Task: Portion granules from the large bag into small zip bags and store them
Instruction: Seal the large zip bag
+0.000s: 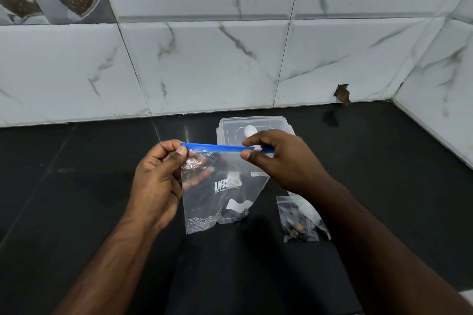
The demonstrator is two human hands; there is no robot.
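The person holds the large zip bag point(220, 194) upright above the black counter point(76, 186), in front of the clear lidded container point(256, 126). The left hand point(158, 176) pinches the left end of the blue zip strip point(217, 147) between thumb and fingers. The right hand point(276, 158) pinches the strip near its right end, at the white slider. The film is thin, limp and probably slippery; it hangs slack and appears nearly empty, hence light. The strip is the only stiff part, so take hold there, one hand at each end. A small zip bag point(299, 220) holding dark granules lies on the counter just right of the large one.
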